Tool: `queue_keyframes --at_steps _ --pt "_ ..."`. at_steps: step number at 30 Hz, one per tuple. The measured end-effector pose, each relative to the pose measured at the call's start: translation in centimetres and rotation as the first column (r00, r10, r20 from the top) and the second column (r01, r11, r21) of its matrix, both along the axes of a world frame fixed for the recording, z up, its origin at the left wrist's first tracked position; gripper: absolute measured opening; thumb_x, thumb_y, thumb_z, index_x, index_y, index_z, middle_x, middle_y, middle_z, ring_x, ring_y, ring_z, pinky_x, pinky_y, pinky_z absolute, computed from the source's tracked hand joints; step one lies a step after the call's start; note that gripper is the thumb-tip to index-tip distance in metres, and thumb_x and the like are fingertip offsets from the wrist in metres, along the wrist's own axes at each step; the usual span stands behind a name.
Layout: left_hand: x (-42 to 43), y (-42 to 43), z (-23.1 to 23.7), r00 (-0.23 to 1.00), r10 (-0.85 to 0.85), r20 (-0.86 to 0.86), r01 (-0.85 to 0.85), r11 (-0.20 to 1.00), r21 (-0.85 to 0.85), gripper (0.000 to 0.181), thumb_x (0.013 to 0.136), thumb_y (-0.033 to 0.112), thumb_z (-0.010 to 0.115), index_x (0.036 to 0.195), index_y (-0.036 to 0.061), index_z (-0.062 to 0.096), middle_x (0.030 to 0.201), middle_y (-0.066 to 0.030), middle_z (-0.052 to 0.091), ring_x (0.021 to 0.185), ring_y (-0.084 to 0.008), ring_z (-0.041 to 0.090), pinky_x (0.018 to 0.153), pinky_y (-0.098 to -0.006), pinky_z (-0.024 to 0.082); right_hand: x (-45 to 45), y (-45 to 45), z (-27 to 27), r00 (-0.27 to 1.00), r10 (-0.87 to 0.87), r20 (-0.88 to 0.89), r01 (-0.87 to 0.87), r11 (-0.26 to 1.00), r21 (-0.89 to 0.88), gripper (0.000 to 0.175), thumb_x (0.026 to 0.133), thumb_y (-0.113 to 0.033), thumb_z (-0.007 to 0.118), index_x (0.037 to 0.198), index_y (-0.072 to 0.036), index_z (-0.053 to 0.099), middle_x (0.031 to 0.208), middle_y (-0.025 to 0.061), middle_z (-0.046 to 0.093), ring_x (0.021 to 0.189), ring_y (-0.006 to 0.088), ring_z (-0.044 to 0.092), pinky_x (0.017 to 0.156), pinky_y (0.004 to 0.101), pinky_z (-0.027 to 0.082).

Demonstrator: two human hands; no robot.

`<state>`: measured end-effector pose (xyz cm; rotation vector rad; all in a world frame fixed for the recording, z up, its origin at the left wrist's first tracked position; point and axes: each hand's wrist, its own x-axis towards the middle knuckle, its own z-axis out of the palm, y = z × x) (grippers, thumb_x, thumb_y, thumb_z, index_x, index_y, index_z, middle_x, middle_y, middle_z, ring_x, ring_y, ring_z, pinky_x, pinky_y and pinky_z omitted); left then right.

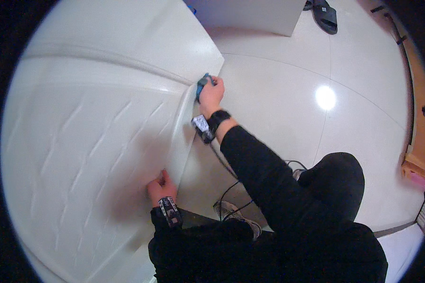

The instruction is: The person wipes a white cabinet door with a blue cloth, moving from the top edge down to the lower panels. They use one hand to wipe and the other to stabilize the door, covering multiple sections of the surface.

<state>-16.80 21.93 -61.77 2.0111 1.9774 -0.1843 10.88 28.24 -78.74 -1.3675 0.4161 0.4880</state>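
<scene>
A large white panel [109, 141] with a raised border and slanted relief lines, perhaps a door or bed headboard, fills the left of the view. At its right edge, by the corner of the raised border, my right hand [211, 92] grips a blue and dark object [202, 86], too blurred to name, against the panel. Lower down, my left hand [163, 186] is close to the panel's face, fingers bent and a fingertip pointing up; whether it pinches something small is unclear. Both wrists carry strapped-on devices, and a cable hangs from the right one.
Glossy white floor tiles [276, 92] lie to the right. A grey-white box-like piece [248, 16] stands behind the panel's top corner. A black slide sandal [325, 17] is at the top right, and brown cardboard [420, 141] lines the right side. Thin black cables loop near my shoe [233, 214].
</scene>
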Motion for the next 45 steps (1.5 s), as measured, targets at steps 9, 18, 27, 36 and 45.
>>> queue_keyframes --at_steps 9,18,27,36,45 --pt "5.4 -1.7 1.6 0.987 -0.157 -0.03 0.155 0.985 -0.08 0.044 0.099 0.031 0.064 0.086 -0.0103 0.071 0.085 -0.0257 0.073 0.08 -0.0326 0.074 0.076 -0.0418 0.056 6.9 -4.0 6.4 0.794 0.036 0.607 -0.014 0.999 -0.042 0.017 0.09 -0.014 0.073 0.104 -0.005 0.074 0.109 0.0158 0.062 0.107 0.0355 0.061 0.1 0.0417 0.049" --pt "2.2 -4.0 6.1 0.993 -0.037 0.109 0.047 0.995 -0.09 0.039 0.099 0.027 0.067 0.091 -0.0107 0.068 0.091 -0.0218 0.072 0.079 -0.0244 0.069 0.076 -0.0351 0.054 1.3 -7.7 9.1 0.972 0.131 0.195 -0.072 0.957 -0.281 0.023 0.09 -0.016 0.072 0.111 -0.007 0.077 0.11 0.0213 0.07 0.105 0.0384 0.067 0.095 0.0446 0.052" --pt "0.0 -3.5 3.0 0.987 0.065 0.147 -0.052 0.995 -0.09 0.039 0.099 0.026 0.067 0.103 -0.0126 0.066 0.097 -0.0198 0.073 0.084 -0.0228 0.068 0.08 -0.0353 0.056 3.6 -9.1 7.8 0.988 0.102 0.114 -0.076 0.974 -0.215 0.021 0.092 -0.015 0.068 0.107 -0.004 0.079 0.104 0.0226 0.07 0.096 0.0412 0.068 0.086 0.0499 0.054" --pt "6.6 -6.1 8.6 0.979 -0.2 -0.047 0.201 0.98 0.008 0.034 0.099 0.021 0.065 0.089 -0.0118 0.067 0.083 -0.0191 0.071 0.075 -0.0229 0.067 0.071 -0.0378 0.053 5.9 -8.7 9.3 0.961 0.195 0.195 -0.133 0.947 -0.293 0.023 0.094 -0.017 0.068 0.111 -0.005 0.077 0.107 0.0169 0.067 0.103 0.0358 0.065 0.093 0.0426 0.052" --pt "4.1 -4.9 6.7 0.976 -0.208 -0.065 0.212 0.976 0.057 0.037 0.097 0.023 0.068 0.083 -0.0111 0.066 0.077 -0.0201 0.07 0.068 -0.0246 0.068 0.066 -0.04 0.051 3.8 -9.1 11.3 0.912 0.167 0.374 -0.071 0.964 -0.257 0.023 0.092 -0.02 0.071 0.109 -0.007 0.078 0.104 0.0179 0.067 0.101 0.0376 0.065 0.091 0.0447 0.052"
